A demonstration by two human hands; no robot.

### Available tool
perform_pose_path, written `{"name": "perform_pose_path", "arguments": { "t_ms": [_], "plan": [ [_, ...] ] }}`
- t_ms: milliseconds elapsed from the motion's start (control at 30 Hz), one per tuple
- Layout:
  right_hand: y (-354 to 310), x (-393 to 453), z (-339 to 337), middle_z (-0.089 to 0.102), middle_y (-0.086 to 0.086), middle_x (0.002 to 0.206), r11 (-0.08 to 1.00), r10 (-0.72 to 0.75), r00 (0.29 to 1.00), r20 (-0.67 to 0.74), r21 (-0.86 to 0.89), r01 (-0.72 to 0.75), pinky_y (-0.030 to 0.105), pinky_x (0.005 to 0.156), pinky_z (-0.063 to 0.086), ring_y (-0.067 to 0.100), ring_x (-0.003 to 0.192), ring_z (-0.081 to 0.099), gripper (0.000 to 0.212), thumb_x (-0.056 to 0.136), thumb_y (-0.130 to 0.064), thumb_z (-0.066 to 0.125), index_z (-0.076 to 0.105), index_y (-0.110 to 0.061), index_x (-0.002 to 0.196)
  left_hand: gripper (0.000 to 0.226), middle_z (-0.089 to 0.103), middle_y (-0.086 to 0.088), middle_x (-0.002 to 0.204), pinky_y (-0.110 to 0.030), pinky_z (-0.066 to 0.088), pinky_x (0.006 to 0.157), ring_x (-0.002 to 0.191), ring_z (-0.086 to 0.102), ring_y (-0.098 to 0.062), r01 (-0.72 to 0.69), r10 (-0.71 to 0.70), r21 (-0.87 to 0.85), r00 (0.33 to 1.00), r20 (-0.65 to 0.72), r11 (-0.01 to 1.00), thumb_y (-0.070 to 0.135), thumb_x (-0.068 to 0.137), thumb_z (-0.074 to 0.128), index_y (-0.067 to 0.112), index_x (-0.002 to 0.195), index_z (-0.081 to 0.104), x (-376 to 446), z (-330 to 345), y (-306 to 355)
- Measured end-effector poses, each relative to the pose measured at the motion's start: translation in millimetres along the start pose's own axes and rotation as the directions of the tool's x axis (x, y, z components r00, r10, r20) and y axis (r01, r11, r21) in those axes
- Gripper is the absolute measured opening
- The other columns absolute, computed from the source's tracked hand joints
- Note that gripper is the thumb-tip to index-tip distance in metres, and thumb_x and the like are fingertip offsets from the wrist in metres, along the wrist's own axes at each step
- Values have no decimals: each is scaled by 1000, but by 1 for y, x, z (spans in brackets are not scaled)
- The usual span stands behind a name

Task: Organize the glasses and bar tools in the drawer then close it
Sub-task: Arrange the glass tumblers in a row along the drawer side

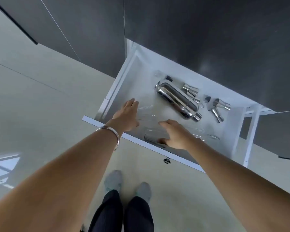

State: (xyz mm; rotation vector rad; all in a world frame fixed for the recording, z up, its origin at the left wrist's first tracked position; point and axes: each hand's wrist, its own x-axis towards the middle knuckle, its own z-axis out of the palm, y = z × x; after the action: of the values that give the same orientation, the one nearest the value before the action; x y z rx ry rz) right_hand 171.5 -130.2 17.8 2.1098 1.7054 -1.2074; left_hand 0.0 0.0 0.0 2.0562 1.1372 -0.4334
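I'm looking down into the open drawer (127,72), both my hands inside it. L to R: my left hand (126,116), bangle (115,136) on the wrist, is spread flat with fingers apart near the drawer's left wall, over a clear glass (146,113) lying on its side; I can't tell if it's touching, and it grips nothing. Just right, by the front edge, my right hand (176,136) is half open, thumb and fingers curved round a second clear tumbler (153,134), not yet clamped, I think; glare washes the glass out. More glassware shows faintly by the front right corner. Mid-drawer the steel cocktail shaker (179,101) lies on its side, pointing diagonally; beyond it, toward the back right, sit steel jiggers (191,91) and another pair (219,106).

Handling: glasses are light, rigid, slick, breakable and will roll. Take them round the body, firm but gentle. Shaker's heavier and smooth; grab mid-barrel.
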Motion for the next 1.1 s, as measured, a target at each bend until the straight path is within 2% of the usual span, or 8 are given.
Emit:
{"name": "perform_pose_path", "arguments": {
  "t_ms": [200, 467, 600, 667, 800, 967, 1000, 1100],
  "plan": [
    [7, 26, 10, 59, 9, 125, 999, 5, 997, 82, -51, -1, 36, 96, 45, 31, 115, 55, 70, 71, -48, 77, 53, -17, 129, 67, 50, -15, 133, -44, 46, 99, 120, 51, -34, -7, 6, 22, 999, 47, 1000, 16, 78, 73, 8, 135, 39, 25, 18, -9],
    [6, 42, 14, 57, 10, 131, 999, 24, 984, 179, -44, -16, 38, 98, 45, 30, 118, 55, 82, 67, -43, 82, 46, -17, 136, 63, 52, -13, 126, -37, 44, 92, 111, 53, -29, -25, 26, -13, 995, 98, 1000, 29, 79, 74, 10, 130, 43, 37, 9, -22],
    [9, 48, 13, 58, 8, 121, 996, 21, 985, 170, -89, -6, 36, 86, 44, 29, 107, 55, 68, 69, -37, 82, 51, -16, 126, 63, 47, -12, 123, -31, 41, 84, 107, 52, -28, -28, 28, -5, 999, 27, 1000, 33, 80, 73, 11, 130, 42, 30, -11, -25],
    [13, 49, 12, 56, 7, 119, 998, 31, 991, 130, -53, -24, 34, 85, 42, 28, 107, 54, 68, 68, -35, 82, 51, -17, 125, 63, 46, -11, 121, -33, 46, 85, 105, 54, -28, -48, 50, 29, 998, -50, 998, 34, 80, 73, 10, 131, 44, 24, -22, -23],
    [18, 45, 12, 54, 4, 115, 975, 62, 998, -29, 215, -54, 33, 89, 45, 24, 105, 54, 68, 64, -27, 84, 50, -20, 122, 62, 42, -12, 121, -38, 48, 91, 103, 56, -33, -89, 102, 83, 979, -175, 993, 31, 78, 73, 10, 129, 47, 21, -38, -17],
    [12, 42, 14, 56, -3, 107, 914, 92, 958, -272, 404, 27, 6, 81, 35, 16, 102, 54, 63, 63, -14, 83, 53, -14, 118, 56, 42, -14, 121, -42, 52, 91, 109, 50, -33, -97, 147, 220, 963, -224, 971, 24, 74, 73, 7, 123, 52, 34, -50, -3],
    [10, 43, 15, 54, -6, 105, 905, 108, 946, -305, 424, 34, 7, 85, 35, 14, 102, 52, 63, 62, -15, 84, 54, -15, 117, 55, 42, -14, 121, -43, 52, 90, 109, 49, -33, -90, 147, 247, 964, -222, 965, 23, 74, 73, 6, 122, 53, 38, -51, -1],
    [6, 48, 21, 52, -11, 105, 889, 151, 918, -366, 457, 35, 33, 95, 39, 17, 110, 48, 64, 62, -21, 85, 52, -23, 117, 56, 42, -14, 120, -46, 53, 86, 108, 48, -33, -77, 145, 313, 969, -202, 947, 23, 72, 75, 6, 121, 53, 49, -51, 4]
  ]
}}
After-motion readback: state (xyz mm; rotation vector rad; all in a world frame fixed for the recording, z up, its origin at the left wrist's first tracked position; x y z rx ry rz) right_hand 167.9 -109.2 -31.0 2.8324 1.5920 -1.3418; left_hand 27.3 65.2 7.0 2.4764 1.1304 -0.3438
